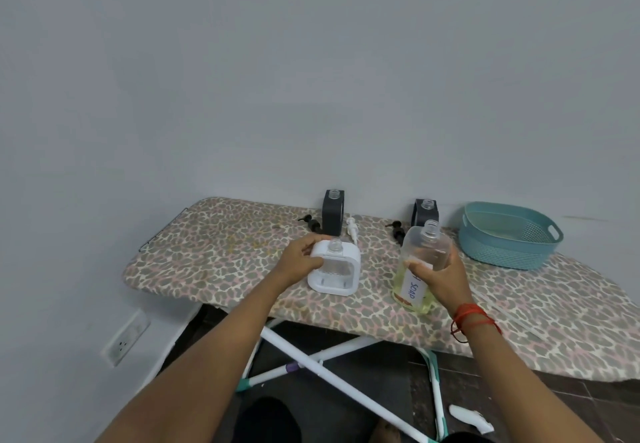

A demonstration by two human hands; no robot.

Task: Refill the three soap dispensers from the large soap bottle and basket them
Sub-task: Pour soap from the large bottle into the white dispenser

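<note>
A white soap dispenser (337, 271) with an uncapped clear neck stands near the front of the ironing board (221, 255); my left hand (301, 257) grips its left side. My right hand (441, 274) holds the large clear soap bottle (420, 262), labelled SOAP, with yellowish liquid in its lower part and no cap. The bottle is tilted slightly and stands right of the white dispenser. Two dark grey dispensers (333, 212) (426, 212) stand uncapped at the back by the wall. A teal basket (509, 235) sits at the right, with nothing visible inside.
Two black pump heads (310, 223) (397, 229) and a white pump head (352, 229) lie on the board near the dark dispensers. The board's white crossed legs (322, 363) show below its front edge. A wall socket (126, 337) is at lower left.
</note>
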